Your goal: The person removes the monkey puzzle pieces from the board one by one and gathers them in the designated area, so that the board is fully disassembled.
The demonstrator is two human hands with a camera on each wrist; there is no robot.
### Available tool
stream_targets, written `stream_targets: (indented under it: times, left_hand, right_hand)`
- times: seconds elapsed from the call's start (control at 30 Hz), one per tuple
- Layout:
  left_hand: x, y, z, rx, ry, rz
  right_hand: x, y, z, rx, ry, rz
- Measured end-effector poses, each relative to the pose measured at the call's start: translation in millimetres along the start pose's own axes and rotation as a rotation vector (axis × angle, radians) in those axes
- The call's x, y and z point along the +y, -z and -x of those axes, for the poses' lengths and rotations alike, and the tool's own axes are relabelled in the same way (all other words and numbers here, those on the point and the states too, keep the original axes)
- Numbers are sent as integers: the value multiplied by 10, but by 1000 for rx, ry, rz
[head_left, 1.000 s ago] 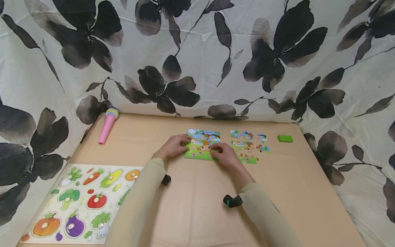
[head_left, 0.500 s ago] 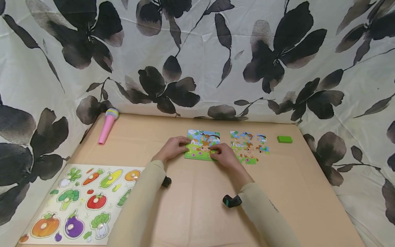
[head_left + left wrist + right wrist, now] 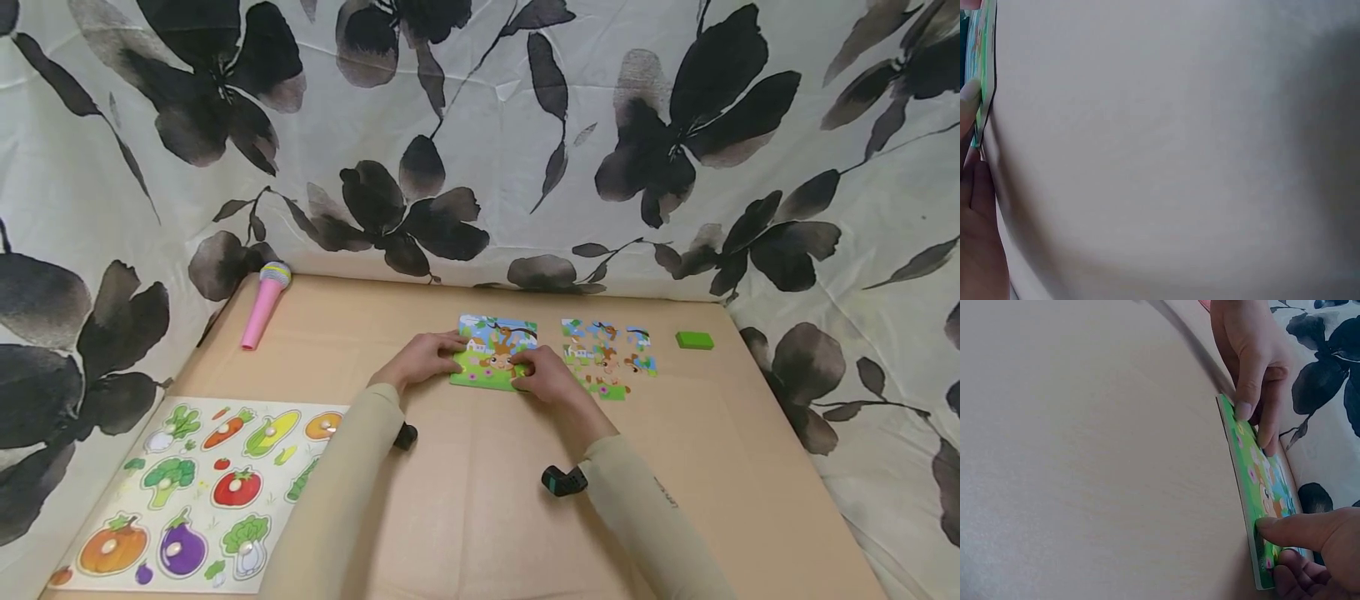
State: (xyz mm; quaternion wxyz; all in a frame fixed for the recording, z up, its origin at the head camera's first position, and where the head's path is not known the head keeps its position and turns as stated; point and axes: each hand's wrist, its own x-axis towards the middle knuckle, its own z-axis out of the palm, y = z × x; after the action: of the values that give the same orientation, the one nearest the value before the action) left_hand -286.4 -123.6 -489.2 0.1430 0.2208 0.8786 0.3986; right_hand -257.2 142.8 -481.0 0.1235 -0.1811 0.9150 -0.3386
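A small jigsaw board (image 3: 480, 375) with a cartoon monkey on green and blue lies on the table between both hands. My left hand (image 3: 422, 360) holds its left edge, thumb on the top face and fingers at the side. At the right edge, my right hand (image 3: 553, 379) pinches the board, its thumb pressing near the front corner and its other fingers curled beside the edge. The right wrist view shows the board (image 3: 1250, 469) almost edge-on, with both hands on it. Only a strip of the board (image 3: 986, 62) shows in the left wrist view.
Loose jigsaw pieces (image 3: 577, 353) lie in rows right of the board, and a green block (image 3: 694, 340) sits farther right. A pink toy microphone (image 3: 262, 312) rests at the back left. A vegetable knob puzzle (image 3: 202, 442) covers the front left, partly under the left sleeve.
Both hands keep their hold on the jigsaw board, with almost no movement. The whole head view has shifted very slightly.
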Motion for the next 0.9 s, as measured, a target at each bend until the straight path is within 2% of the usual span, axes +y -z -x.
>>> stream_targets:
  times: [0.17, 0.43, 0.73, 0.9]
  left_hand:
    - [-30, 4, -20, -11, 5, 0]
    - [-41, -9, -28, -12, 6, -1]
    - [-17, 0, -10, -13, 14, 3]
    - [-12, 3, -11, -18, 20, 10]
  right_hand:
    - [-18, 27, -20, -24, -33, 11]
    - [-35, 44, -36, -48, -26, 29]
    - [-52, 33, -1, -30, -50, -16]
    - [-52, 11, 20, 8, -68, -10]
